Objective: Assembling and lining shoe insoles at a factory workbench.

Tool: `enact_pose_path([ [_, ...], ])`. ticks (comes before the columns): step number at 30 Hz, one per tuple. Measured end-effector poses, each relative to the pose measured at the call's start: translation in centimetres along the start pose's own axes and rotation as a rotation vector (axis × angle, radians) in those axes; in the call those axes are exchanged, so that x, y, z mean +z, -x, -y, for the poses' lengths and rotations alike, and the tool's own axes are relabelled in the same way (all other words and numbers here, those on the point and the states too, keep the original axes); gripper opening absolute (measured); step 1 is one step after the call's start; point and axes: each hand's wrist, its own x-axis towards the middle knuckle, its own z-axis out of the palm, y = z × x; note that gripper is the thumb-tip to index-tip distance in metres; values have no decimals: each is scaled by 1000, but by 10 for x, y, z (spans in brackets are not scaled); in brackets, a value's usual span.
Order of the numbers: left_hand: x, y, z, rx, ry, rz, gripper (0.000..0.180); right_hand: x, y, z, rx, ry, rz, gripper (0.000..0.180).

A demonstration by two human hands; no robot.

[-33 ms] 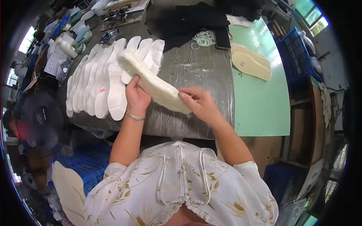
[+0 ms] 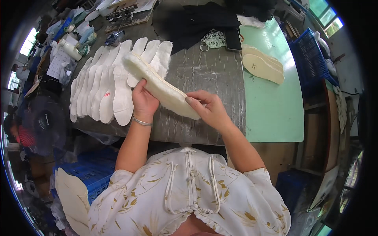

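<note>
Loc: wkshp | wht insoles (image 2: 100, 90) in rows on wk tbl (image 2: 201, 74) | blue crates (image 2: 309, 59) | fan (image 2: 44, 124)

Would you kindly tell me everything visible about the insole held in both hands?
The insole is long and cream-white, with fluffy, fleece-like pile and a rounded far end. Held above the grey tabletop, it slants from upper left to lower right. The left hand grips its middle; the right hand, its near end.

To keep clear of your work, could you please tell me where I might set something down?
The green board is bare between the beige insoles and its near edge. The grey table is bare between the white bands and the held insole. It is crowded at left by white insoles and at the far side by black cloth.
</note>
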Motion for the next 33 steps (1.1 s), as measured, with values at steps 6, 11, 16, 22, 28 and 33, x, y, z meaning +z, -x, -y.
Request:
enact_pose_path([
  [6, 3, 13, 17, 32, 15, 59, 42, 0, 3, -2, -143, 261, -106, 21],
  [11, 11, 15, 19, 42, -26, -35, 39, -6, 11, -16, -69, 24, -74, 24],
  [16, 9, -1, 11, -39, -122, -208, 36, -27, 18, -44, 213, -250, -18, 35],
  [22, 14, 10, 22, -219, -48, 32, 68, -43, 1, -57, 487, -802, -25, 24],
  [28, 33, 10, 58, -254, -41, 177, 77, -40, 2, -67, 536, -1147, 36, 24],
  [33, 46, 6, 62, -268, -130, -34, 87, -32, 9, -49, 340, -564, -314, 36],
])
